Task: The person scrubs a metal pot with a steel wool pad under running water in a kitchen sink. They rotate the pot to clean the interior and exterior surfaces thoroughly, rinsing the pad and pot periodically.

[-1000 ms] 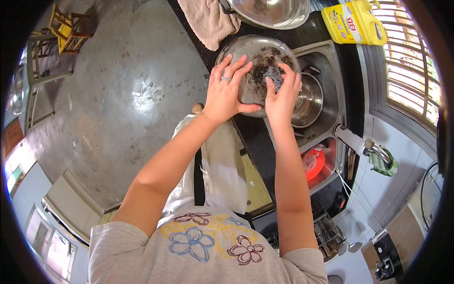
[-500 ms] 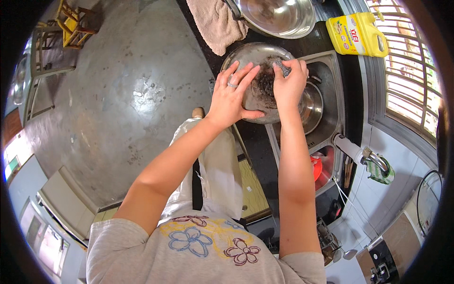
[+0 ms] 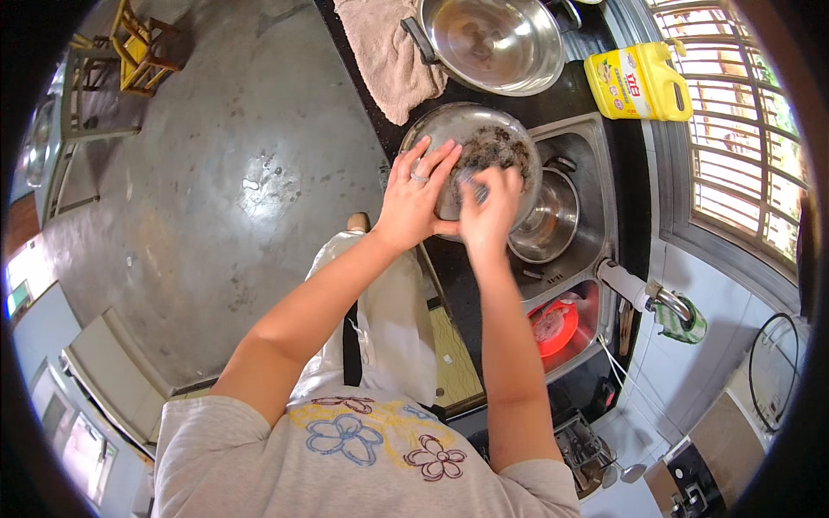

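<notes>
A round metal pan with a burnt, blackened patch on its upward face lies at the counter edge beside the sink. My left hand rests on its left side, fingers stretched and spread over the surface, thumb along the near edge. My right hand is closed and smeared by motion over the near part of the pan. A grey scouring pad shows only in part beneath its fingers, pressed against the pan next to the dark patch.
A steel pot sits in the sink; the smaller basin holds a red bowl. Beyond the pan are a large two-handled pot, a pinkish towel and a yellow jug. The faucet juts in at right.
My right hand has moved the scouring pad from the pan's far right to its near middle, uncovering more of the blackened patch. My left hand stays on the pan. The view has shifted slightly.
</notes>
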`<act>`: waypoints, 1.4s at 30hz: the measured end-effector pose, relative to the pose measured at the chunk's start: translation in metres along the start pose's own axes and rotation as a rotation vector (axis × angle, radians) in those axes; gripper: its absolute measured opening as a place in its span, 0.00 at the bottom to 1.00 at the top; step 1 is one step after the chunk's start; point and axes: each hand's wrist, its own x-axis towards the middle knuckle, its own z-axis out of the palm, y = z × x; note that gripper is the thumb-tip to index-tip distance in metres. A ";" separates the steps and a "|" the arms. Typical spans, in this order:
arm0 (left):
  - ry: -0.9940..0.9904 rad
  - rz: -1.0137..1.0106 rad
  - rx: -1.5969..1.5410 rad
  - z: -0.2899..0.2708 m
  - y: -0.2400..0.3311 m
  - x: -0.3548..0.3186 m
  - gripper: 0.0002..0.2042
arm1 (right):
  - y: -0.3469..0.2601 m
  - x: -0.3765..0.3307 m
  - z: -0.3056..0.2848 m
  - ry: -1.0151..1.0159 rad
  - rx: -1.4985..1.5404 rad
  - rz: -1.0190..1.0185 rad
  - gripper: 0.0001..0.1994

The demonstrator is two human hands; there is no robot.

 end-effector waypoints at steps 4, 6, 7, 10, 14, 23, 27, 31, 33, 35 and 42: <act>0.003 0.002 -0.006 0.002 0.005 0.001 0.59 | 0.027 0.062 -0.007 0.210 -0.107 0.124 0.11; -0.001 0.004 0.016 0.004 -0.001 0.000 0.59 | 0.013 0.031 0.004 0.070 -0.119 0.059 0.11; -0.002 0.007 0.027 0.005 -0.004 0.000 0.59 | -0.003 0.012 0.005 0.046 -0.108 -0.026 0.11; 0.011 0.011 0.031 0.004 0.000 -0.001 0.59 | 0.019 0.027 -0.008 0.136 -0.139 0.068 0.10; -0.001 0.003 0.002 0.004 0.002 0.000 0.59 | 0.019 0.015 -0.021 0.208 -0.156 0.076 0.10; -0.018 0.004 0.046 0.005 0.004 -0.001 0.58 | 0.035 0.018 -0.029 0.266 -0.061 0.182 0.12; -0.032 0.009 0.065 0.004 0.001 -0.005 0.59 | 0.015 -0.032 -0.022 0.084 -0.063 0.032 0.12; -0.004 -0.057 0.093 0.019 0.027 -0.027 0.58 | 0.040 -0.001 -0.044 0.202 -0.085 0.171 0.09; -0.021 -0.081 0.190 0.027 0.043 -0.053 0.58 | 0.046 -0.004 -0.046 0.222 -0.150 0.100 0.09; -0.042 -0.097 0.245 0.029 0.047 -0.064 0.59 | 0.048 -0.015 -0.046 0.200 -0.245 0.021 0.10; -0.174 -0.049 0.176 0.004 0.040 -0.009 0.64 | 0.045 -0.008 -0.045 0.109 -0.105 0.031 0.13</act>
